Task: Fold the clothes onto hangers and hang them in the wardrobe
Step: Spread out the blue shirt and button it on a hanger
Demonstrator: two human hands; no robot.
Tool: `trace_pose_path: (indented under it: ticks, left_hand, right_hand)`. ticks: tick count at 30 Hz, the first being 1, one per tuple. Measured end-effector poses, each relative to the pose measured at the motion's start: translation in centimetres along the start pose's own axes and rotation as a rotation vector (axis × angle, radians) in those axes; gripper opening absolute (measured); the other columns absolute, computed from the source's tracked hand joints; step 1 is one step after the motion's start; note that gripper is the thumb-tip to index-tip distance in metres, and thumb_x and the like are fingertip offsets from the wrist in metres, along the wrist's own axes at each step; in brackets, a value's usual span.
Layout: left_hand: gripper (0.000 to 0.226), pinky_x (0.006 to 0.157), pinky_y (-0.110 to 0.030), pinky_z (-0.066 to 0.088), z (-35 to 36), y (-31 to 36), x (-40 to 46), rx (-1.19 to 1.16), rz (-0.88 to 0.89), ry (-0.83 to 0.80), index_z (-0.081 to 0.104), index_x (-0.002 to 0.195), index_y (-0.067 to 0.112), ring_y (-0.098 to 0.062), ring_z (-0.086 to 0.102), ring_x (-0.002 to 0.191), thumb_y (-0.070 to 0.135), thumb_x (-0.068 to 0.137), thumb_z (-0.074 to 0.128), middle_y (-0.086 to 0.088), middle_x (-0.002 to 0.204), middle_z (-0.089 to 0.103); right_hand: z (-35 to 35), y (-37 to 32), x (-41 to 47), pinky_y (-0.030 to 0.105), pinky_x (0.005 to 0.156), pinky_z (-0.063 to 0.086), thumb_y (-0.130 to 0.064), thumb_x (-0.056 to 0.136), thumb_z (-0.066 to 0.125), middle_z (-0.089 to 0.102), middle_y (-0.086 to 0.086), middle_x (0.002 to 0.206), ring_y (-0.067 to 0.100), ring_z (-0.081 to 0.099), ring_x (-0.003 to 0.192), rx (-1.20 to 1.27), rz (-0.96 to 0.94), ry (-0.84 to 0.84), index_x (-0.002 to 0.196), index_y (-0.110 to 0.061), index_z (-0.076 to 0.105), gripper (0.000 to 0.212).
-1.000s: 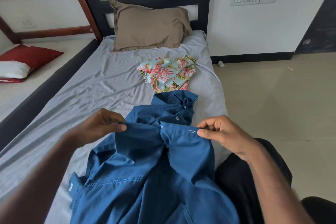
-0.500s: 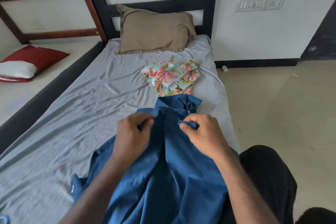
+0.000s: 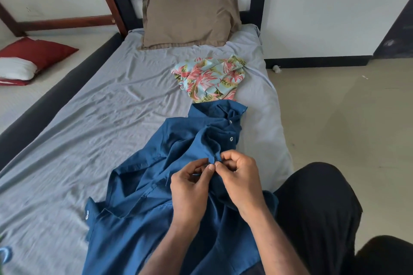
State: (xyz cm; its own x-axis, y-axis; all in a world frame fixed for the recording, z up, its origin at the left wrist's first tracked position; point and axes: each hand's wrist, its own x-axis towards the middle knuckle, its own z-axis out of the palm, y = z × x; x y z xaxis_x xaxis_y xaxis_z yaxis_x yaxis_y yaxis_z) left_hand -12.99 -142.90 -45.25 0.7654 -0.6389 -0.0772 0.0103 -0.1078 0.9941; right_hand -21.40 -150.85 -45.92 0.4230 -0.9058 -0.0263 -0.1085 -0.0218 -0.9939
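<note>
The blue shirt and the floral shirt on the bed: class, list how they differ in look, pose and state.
1. The blue shirt is plain; the floral shirt has a pink leaf print.
2. The blue shirt lies spread out, while the floral shirt sits crumpled in a heap.
3. The left hand and right hand pinch the blue shirt; nothing touches the floral shirt.
Both rest on the grey sheet.

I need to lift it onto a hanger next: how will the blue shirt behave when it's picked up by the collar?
Probably floppy: the blue shirt lies in soft folds and creases on the bed, holding no shape. It likely weighs little, since both hands, left hand and right hand, bunch its front edge with just the fingertips. Its loose front may swing open.
</note>
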Motion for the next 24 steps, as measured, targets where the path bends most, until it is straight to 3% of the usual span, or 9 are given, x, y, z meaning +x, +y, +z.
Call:
trace_pose_path:
  ticks: [4,8,11,17,24]
  left_hand:
    - [0.012,0.069,-0.025,0.057,0.0,-0.4,0.4,0.205,0.122,0.124,0.077,0.090,0.021,-0.007,0.068,0.068,0.009,0.086,0.079,0.011,0.077,0.073]
    - [0.017,0.062,-0.021,0.050,-0.6,-0.1,0.7,0.234,0.182,0.224,0.072,0.091,0.026,-0.010,0.061,0.064,0.010,0.086,0.077,0.006,0.074,0.067]
    - [0.017,0.061,-0.020,0.048,-1.1,-0.1,1.0,0.222,0.195,0.199,0.075,0.095,0.026,-0.013,0.061,0.065,0.010,0.088,0.076,0.004,0.075,0.067]
    - [0.014,0.063,-0.012,0.047,-0.4,0.1,0.4,0.227,0.205,0.130,0.078,0.091,0.021,-0.006,0.064,0.068,0.007,0.086,0.078,0.011,0.077,0.071]
    - [0.015,0.058,-0.012,0.044,-0.4,0.5,0.3,0.206,0.227,0.180,0.076,0.086,0.022,-0.009,0.060,0.061,0.007,0.085,0.078,0.009,0.070,0.067]
  right_hand:
    - [0.0,0.3,-0.1,0.025,0.058,0.051,-0.013,0.088,0.076,0.072,-0.004,0.068,0.010,0.063,0.057,-0.048,-0.054,0.075,0.088,-0.017,0.072,0.006]
    - [0.1,0.4,-0.2,0.020,0.057,0.046,-0.017,0.091,0.074,0.068,-0.005,0.064,0.006,0.059,0.058,-0.037,-0.088,0.070,0.082,-0.017,0.071,0.010]
    - [0.1,0.3,-0.1,0.021,0.059,0.047,-0.017,0.093,0.072,0.068,-0.003,0.067,0.006,0.058,0.060,0.025,-0.043,0.041,0.085,-0.016,0.072,0.009]
    - [0.2,0.0,-0.5,0.031,0.076,0.060,-0.014,0.091,0.075,0.076,-0.001,0.083,0.016,0.072,0.081,0.077,0.006,-0.044,0.096,-0.019,0.075,0.007]
    - [-0.1,0.1,-0.6,0.026,0.059,0.055,-0.012,0.089,0.076,0.071,-0.003,0.069,0.011,0.066,0.063,-0.021,-0.079,0.058,0.083,-0.017,0.073,0.007]
